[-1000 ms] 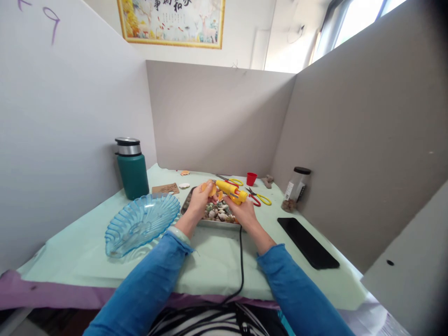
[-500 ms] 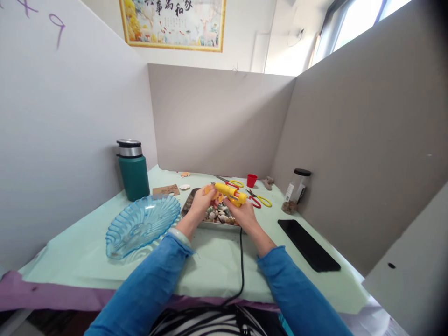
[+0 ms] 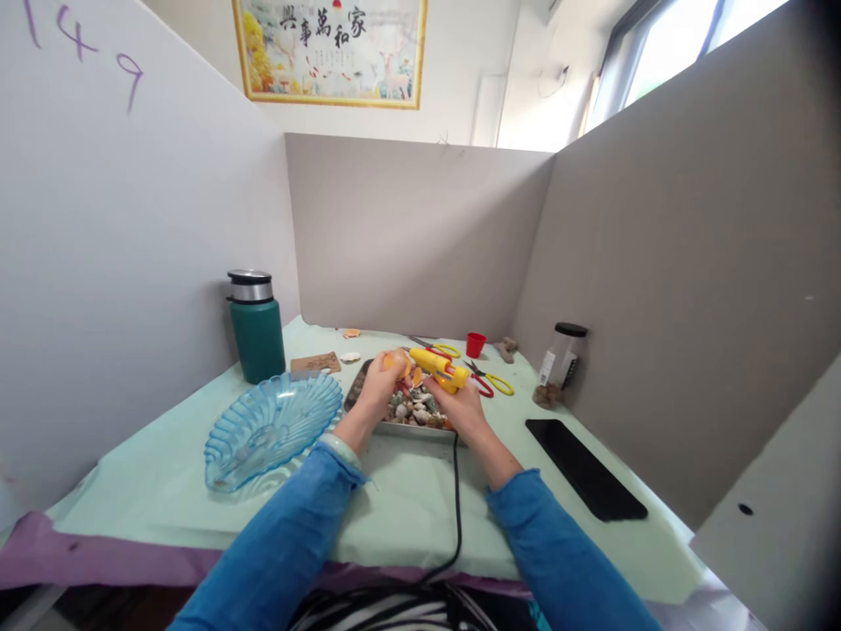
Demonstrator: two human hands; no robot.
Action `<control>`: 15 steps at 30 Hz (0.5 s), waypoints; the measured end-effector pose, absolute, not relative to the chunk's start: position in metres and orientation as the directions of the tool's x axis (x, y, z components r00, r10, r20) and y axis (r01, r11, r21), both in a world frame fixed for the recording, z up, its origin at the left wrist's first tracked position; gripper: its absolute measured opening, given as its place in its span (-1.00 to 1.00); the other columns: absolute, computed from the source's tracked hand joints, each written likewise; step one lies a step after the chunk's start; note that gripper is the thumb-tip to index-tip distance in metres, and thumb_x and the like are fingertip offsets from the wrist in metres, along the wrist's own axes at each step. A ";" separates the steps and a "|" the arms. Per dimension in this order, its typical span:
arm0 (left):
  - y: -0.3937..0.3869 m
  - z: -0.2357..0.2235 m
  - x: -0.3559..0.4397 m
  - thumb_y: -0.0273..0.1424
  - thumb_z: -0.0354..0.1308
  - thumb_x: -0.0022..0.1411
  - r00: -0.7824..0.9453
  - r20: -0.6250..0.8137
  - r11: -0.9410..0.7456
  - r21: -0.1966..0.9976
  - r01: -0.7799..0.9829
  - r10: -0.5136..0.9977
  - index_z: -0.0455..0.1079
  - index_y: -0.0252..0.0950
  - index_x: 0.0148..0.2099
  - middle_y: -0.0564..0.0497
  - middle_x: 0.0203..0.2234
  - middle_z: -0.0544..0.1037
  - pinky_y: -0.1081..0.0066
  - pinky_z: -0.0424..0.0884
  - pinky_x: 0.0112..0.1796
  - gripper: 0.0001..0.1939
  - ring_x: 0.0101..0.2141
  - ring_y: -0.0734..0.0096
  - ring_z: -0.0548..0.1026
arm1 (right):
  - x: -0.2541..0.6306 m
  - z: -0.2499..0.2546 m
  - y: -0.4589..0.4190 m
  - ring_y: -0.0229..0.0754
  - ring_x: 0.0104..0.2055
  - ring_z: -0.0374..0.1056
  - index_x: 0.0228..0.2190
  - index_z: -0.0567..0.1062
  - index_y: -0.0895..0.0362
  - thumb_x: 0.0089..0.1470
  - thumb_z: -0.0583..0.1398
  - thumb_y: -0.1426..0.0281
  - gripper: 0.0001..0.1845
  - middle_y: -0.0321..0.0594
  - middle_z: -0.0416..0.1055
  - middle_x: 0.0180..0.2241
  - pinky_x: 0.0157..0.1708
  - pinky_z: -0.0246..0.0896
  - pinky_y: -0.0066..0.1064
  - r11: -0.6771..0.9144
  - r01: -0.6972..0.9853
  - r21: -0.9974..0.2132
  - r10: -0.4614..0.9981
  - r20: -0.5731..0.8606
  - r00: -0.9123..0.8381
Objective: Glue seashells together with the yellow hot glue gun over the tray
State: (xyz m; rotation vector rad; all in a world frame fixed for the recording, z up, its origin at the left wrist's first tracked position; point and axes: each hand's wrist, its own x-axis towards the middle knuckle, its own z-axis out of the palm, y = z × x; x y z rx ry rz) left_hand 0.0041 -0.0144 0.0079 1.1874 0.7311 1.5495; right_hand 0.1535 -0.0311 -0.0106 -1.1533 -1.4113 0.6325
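Note:
My right hand (image 3: 461, 405) is closed round the handle of a yellow glue gun (image 3: 439, 366), whose nozzle points left. A black cord (image 3: 458, 499) hangs from its grip to the table's front edge. Held in the closed fingers of my left hand (image 3: 381, 386) is an orange seashell (image 3: 394, 361), close to the gun's nozzle. Part of the shell is hidden by the fingers. Both hands are above a metal tray (image 3: 420, 431) filled with small shells and pebbles (image 3: 417, 408).
Left stand a blue glass dish (image 3: 272, 429) and a green bottle (image 3: 257, 342). Behind are a brown card (image 3: 315, 363), a white shell (image 3: 350, 357), scissors (image 3: 492, 381) and a red cup (image 3: 476, 344). A clear jar (image 3: 557, 368) and a black phone (image 3: 584, 469) are on the right. Panels enclose the table.
The camera view has tilted up slightly, so everything sits a little lower. The glue gun and the shell are still held close together, with only slight shifts of the hands.

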 end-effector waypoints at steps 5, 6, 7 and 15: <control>-0.008 0.005 0.002 -0.36 0.29 -0.07 -0.050 0.329 -0.320 0.857 -0.403 0.943 0.20 -0.28 -0.16 0.13 -0.54 0.46 0.50 0.29 -0.63 -0.57 -0.64 0.51 0.39 | 0.154 -0.011 -0.030 -0.19 -0.50 0.32 -0.55 0.49 0.18 -0.10 0.27 0.11 -0.64 -0.28 0.34 -0.65 -0.49 0.18 -0.41 0.375 0.300 -0.877 0.901 0.421 0.107; -0.007 0.004 0.001 -0.34 0.30 -0.07 -0.062 0.335 -0.330 0.853 -0.403 0.940 0.20 -0.28 -0.15 0.14 -0.55 0.45 0.50 0.29 -0.63 -0.56 -0.63 0.51 0.40 | 0.154 -0.012 -0.029 -0.20 -0.50 0.32 -0.55 0.49 0.18 -0.10 0.27 0.11 -0.65 -0.28 0.34 -0.64 -0.49 0.18 -0.41 0.374 0.295 -0.879 0.903 0.418 0.103; -0.006 0.003 0.001 -0.32 0.31 -0.06 -0.071 0.340 -0.339 0.852 -0.399 0.938 0.20 -0.28 -0.16 0.14 -0.56 0.45 0.50 0.29 -0.63 -0.55 -0.63 0.51 0.40 | 0.154 -0.012 -0.029 -0.20 -0.50 0.31 -0.54 0.49 0.18 -0.10 0.27 0.12 -0.65 -0.27 0.34 -0.64 -0.48 0.17 -0.41 0.372 0.291 -0.881 0.905 0.415 0.098; -0.006 0.002 0.001 -0.20 0.38 -0.06 -0.033 0.347 -0.334 0.868 -0.366 0.937 0.21 -0.28 -0.19 0.13 -0.54 0.44 0.50 0.28 -0.64 -0.50 -0.63 0.53 0.41 | 0.155 -0.020 -0.022 -0.19 -0.48 0.32 -0.48 0.52 0.20 -0.09 0.29 0.13 -0.65 -0.26 0.37 -0.61 -0.49 0.17 -0.42 0.392 0.286 -0.874 0.899 0.430 0.080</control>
